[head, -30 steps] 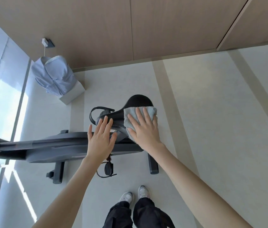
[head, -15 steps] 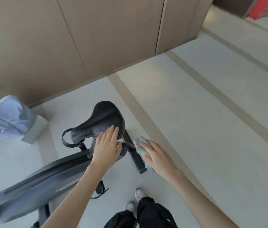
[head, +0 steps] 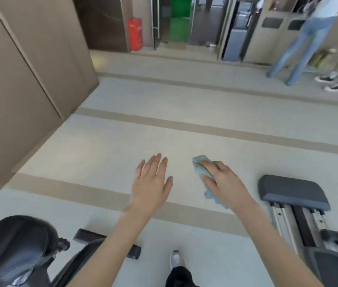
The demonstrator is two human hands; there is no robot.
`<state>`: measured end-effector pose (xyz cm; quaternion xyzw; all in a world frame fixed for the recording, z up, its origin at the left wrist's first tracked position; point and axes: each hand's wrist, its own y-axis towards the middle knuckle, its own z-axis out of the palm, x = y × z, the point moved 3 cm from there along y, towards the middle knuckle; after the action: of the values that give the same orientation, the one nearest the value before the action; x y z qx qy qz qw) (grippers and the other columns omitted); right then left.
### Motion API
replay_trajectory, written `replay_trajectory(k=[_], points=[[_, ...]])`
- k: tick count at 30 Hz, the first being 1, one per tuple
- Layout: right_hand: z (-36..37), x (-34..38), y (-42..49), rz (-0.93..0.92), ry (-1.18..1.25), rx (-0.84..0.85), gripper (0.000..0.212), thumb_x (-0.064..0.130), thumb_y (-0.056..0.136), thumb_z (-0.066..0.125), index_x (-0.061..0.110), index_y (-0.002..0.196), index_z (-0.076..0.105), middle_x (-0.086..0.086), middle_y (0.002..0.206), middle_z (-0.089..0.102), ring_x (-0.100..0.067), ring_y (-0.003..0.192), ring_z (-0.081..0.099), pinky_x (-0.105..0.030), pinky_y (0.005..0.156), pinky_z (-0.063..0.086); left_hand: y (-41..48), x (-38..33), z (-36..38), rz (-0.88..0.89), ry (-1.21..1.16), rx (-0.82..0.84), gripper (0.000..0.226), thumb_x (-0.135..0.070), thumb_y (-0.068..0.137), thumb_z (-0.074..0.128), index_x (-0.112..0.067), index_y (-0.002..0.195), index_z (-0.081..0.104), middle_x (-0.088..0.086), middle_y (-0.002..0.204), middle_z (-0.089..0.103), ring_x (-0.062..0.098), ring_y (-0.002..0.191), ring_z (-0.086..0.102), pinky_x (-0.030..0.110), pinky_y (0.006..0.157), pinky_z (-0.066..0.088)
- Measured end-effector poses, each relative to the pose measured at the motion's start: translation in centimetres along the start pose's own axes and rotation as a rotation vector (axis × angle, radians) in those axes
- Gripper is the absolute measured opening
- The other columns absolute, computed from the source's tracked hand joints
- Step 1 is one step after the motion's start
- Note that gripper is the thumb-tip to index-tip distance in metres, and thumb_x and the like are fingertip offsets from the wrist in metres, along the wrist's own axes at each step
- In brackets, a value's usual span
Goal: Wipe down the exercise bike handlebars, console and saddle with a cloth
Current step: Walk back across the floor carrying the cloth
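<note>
The black saddle of the exercise bike sits at the bottom left, with the bike's rear foot bar beside it. My left hand hovers over the bare floor with fingers straight, touching nothing. My right hand grips a light blue cloth, bunched under the fingers, also in the air over the floor. Both hands are well to the right of the saddle. The handlebars and console are out of view.
A second machine with a grey padded seat on rails stands at the right. Brown wall panels run along the left. Two people stand at the far right by bins. A red box stands far back.
The view has swung right, away from the bike. My left hand has come off the saddle and my right hand has carried the cloth away from it.
</note>
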<state>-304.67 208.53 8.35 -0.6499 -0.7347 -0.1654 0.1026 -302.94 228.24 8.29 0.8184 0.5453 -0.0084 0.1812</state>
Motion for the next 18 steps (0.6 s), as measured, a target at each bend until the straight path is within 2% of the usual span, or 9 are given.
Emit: replay_trajectory(k=[5,8,14,18], points=[[-5.9,-3.0,-1.7,0.155,-0.007,-0.205,0.036,0.024,0.094,0.051,0.019,0.13,0.052,-0.01,0.105,0.057,-0.03,0.09,0.055,-0.041,0.073,0.049,4.5,-5.3,-0.6,0.15,-0.067,-0.053,0.05,-0.028,0.094,0.054,-0.003,0.136,0.046,0.015,0.144,0.043,0.027,0.135,0.039,0.044,0.114,0.021],[-8.2,-4.6,-1.9,0.22,-0.018,-0.282,0.037,0.023,0.093,0.053,0.019,0.129,0.053,-0.01,0.104,0.057,-0.03,0.09,0.054,-0.041,0.073,0.049,7.1,-7.7,-0.6,0.2,-0.094,-0.071,0.051,-0.03,0.096,0.048,-0.004,0.139,0.042,0.013,0.147,0.04,0.025,0.138,0.034,0.042,0.116,0.017],[-10.5,-8.5,-0.1,0.31,-0.003,-0.342,0.037,0.023,0.093,0.05,0.019,0.13,0.052,-0.008,0.105,0.056,-0.029,0.093,0.052,-0.041,0.075,0.048,12.2,-11.2,1.4,0.241,-0.11,-0.036,0.053,-0.036,0.099,0.039,-0.009,0.144,0.034,0.007,0.152,0.032,0.019,0.142,0.024,0.035,0.117,0.008],[-11.2,-11.7,2.3,0.315,0.022,-0.329,0.038,0.024,0.094,0.049,0.02,0.131,0.051,-0.008,0.107,0.055,-0.028,0.096,0.052,-0.041,0.079,0.047,15.7,-13.1,2.9,0.241,-0.121,-0.041,0.052,-0.036,0.099,0.039,-0.009,0.143,0.035,0.007,0.151,0.034,0.019,0.141,0.027,0.035,0.116,0.01]])
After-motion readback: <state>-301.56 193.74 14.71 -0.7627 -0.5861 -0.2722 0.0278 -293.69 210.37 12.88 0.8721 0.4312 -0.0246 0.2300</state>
